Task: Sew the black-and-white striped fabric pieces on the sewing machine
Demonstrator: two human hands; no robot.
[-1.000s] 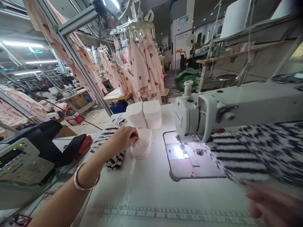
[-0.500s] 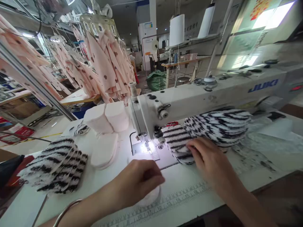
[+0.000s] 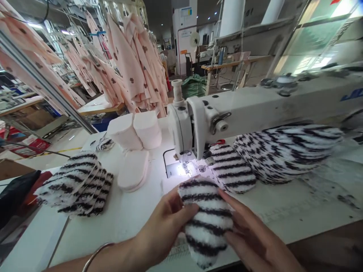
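Hands, left [image 3: 164, 224] and right [image 3: 253, 238], clasp a striped fluffy piece [image 3: 208, 221] from opposite sides, near six o'clock of the sewing head [image 3: 181, 128]; an uneven pinch could twist it, bunching its edges.

The piece [image 3: 208, 217] hides part of the ruler [image 3: 176, 254] by the tabletop's [image 3: 127, 215] near edge. The machine [image 3: 249, 113] runs out of view at right, its lettering [image 3: 352, 94] cut short.

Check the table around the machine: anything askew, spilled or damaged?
Nothing looks clearly spilled or damaged. Slightly askew: the pile of striped pieces at the left slumps, its layers fanned unevenly, whereas the white pads beside it sit in neater stacks. The striped piece between left hand and right hand shows no visible tear.
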